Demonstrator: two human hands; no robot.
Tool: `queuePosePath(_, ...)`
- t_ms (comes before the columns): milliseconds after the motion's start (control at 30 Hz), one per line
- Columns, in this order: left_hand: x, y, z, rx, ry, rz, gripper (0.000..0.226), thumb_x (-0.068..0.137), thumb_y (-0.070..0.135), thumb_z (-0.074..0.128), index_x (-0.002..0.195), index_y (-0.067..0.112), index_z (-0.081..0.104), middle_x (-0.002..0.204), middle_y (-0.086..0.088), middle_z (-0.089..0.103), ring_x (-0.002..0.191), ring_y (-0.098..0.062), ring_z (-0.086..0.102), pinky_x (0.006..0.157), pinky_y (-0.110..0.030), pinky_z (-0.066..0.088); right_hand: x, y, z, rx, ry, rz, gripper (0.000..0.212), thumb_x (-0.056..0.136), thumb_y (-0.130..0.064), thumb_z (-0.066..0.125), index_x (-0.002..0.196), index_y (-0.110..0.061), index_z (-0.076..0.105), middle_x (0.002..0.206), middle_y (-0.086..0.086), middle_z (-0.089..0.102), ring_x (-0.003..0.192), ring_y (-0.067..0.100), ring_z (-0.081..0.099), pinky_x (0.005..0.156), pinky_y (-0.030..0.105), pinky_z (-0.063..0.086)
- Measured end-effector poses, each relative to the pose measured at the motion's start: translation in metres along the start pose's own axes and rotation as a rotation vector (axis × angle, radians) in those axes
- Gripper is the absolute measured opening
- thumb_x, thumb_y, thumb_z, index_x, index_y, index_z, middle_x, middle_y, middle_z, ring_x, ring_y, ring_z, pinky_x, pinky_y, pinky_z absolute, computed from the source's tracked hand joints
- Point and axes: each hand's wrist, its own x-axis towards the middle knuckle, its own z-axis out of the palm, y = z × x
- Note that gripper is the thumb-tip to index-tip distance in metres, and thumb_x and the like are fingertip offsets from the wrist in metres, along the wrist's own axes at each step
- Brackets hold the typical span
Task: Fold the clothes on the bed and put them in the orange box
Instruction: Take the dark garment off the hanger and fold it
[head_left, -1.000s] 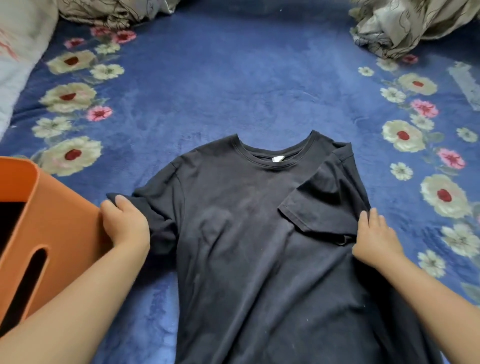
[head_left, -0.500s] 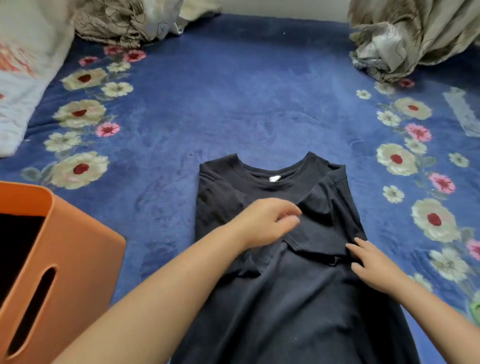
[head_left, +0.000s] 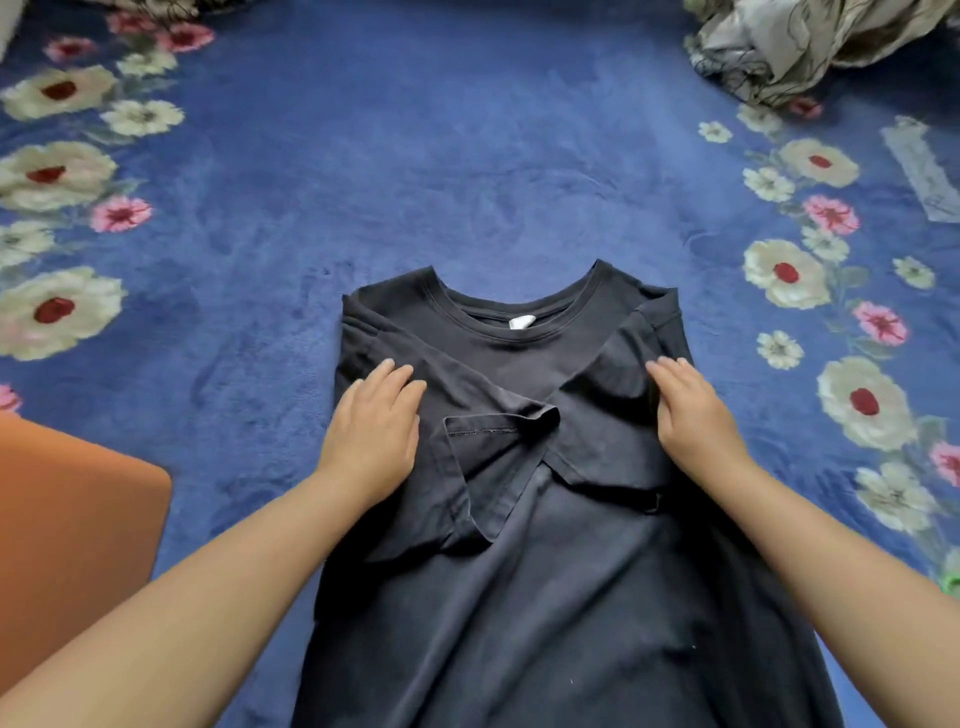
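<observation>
- The left hand (head_left: 371, 434) is laid flat, fingers straight and together, pressed on the folded-in left shoulder of the black T-shirt (head_left: 524, 582) at centre frame; nothing is gripped.
- The right hand (head_left: 693, 418) is likewise spread flat on the folded-in right shoulder, right of centre; nothing is gripped.
- Between the hands, the two sleeves are seen crossed over the chest. The left sleeve's hem (head_left: 496, 423) is turned up and rucked, not lying flat.
- The T-shirt is spread collar-up on the blue floral blanket (head_left: 467, 156), its lower body running off the bottom edge, unfolded as far as can be seen.
- The orange box (head_left: 72, 509) stands at the lower left edge, just beside the left forearm and apart from the shirt.
- A crumpled patterned cloth (head_left: 810, 41) lies at the upper right, well apart.
- Risk, as judged: if the hands are lifted before the rucked sleeve is smoothed, a lump may be trapped in the next fold and the bundle left uneven.
- Risk: the plush blanket may drag the fabric, so that the side folds are pulled open when the hem is brought up.
- Risk: a loose bundle may come undone while being carried to the box.
</observation>
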Motion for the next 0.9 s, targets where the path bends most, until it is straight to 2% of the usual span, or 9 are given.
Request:
queuePosePath(67,0.031,-0.006,-0.001,0.072,-0.076,-0.017,0.045,0.095,0.015,0.035,0.14,0.008,0.037,0.15,-0.007,0.03,0.142,-0.024,0.019,0.112,-0.039,0.019,0.027,-0.003,-0.004,0.02,0.003,0.006,0.053,0.086,0.014,0.035,0.137,-0.002,0.041,0.147,0.013,0.036,0.14,0.026,0.026,0.112,0.029,0.018)
queuePosePath(133,0.059,-0.012,-0.004,0.207,-0.149,-0.005,0.046,0.099,0.023,0.031,0.144,0.014,0.027,0.153,-0.002,0.022,0.144,-0.019,0.009,0.115,-0.038,0.007,0.056,-0.005,-0.008,-0.022,-0.036,-0.005,0.063,0.083,0.015,0.033,0.142,-0.009,0.036,0.151,0.006,0.029,0.143,0.023,0.018,0.113,0.03,0.015)
queuePosePath(233,0.09,-0.024,-0.01,0.378,-0.242,0.048,0.043,0.099,0.042,0.027,0.127,0.017,0.046,0.134,-0.003,0.048,0.131,-0.022,0.037,0.113,-0.04,0.014,0.09,-0.004,-0.009,-0.3,-0.234,-0.066,0.064,0.086,0.004,0.037,0.145,-0.021,0.03,0.153,-0.003,0.023,0.144,0.021,0.01,0.114,0.041,0.013)
queuePosePath(300,0.1,-0.033,-0.013,0.494,-0.271,0.127,0.045,0.098,0.047,0.024,0.112,0.019,0.056,0.12,0.0,0.059,0.116,-0.021,0.051,0.101,-0.033,0.03,0.102,-0.002,-0.009,-0.544,-0.323,-0.083,0.049,0.091,-0.008,0.038,0.138,-0.019,0.04,0.145,0.002,0.037,0.139,0.023,0.019,0.113,0.045,0.011)
queuePosePath(467,0.097,-0.06,-0.025,0.6,-0.279,0.057,0.045,0.099,0.048,0.02,0.102,0.023,0.057,0.113,0.004,0.063,0.108,-0.017,0.057,0.082,-0.026,0.036,0.115,0.016,-0.023,-0.816,-0.232,-0.001,0.026,0.089,-0.017,0.045,0.11,-0.013,0.061,0.116,0.008,0.057,0.119,0.028,0.038,0.108,0.039,0.02)
queuePosePath(633,0.079,-0.076,0.001,0.34,0.111,-0.047,0.018,0.086,0.018,0.059,0.079,0.003,0.062,0.083,-0.018,0.062,0.082,-0.035,0.057,0.079,-0.047,0.041,0.101,0.023,-0.003,-0.499,-0.046,0.119,0.035,0.082,-0.006,0.043,0.115,0.0,0.054,0.12,0.022,0.049,0.12,0.037,0.038,0.109,0.05,0.021)
queuePosePath(700,0.068,-0.061,0.006,0.181,0.314,0.001,0.023,0.078,0.021,0.05,0.077,0.001,0.061,0.079,-0.019,0.059,0.078,-0.033,0.049,0.069,-0.045,0.044,0.079,0.019,0.011,-0.313,0.143,0.001,0.047,0.079,-0.014,0.035,0.115,0.006,0.056,0.12,0.029,0.052,0.119,0.045,0.044,0.101,0.061,0.03)
queuePosePath(800,0.047,-0.021,0.003,-0.074,0.072,-0.006,0.043,0.087,0.046,0.043,0.088,0.007,0.059,0.075,-0.009,0.06,0.075,-0.032,0.058,0.06,-0.036,0.046,0.031,0.008,0.03,-0.196,0.184,-0.234,0.059,0.082,-0.035,0.039,0.122,0.006,0.054,0.131,0.029,0.049,0.126,0.045,0.039,0.097,0.064,0.03)
queuePosePath(900,0.032,-0.004,0.009,-0.125,-0.197,-0.158,0.057,0.081,0.058,0.054,0.119,0.018,0.044,0.098,-0.002,0.062,0.096,-0.027,0.06,0.075,-0.033,0.045,-0.012,0.004,0.045,-0.254,0.113,-0.436,0.078,0.076,-0.056,0.042,0.131,-0.001,0.041,0.14,0.024,0.041,0.131,0.033,0.026,0.107,0.053,0.023)
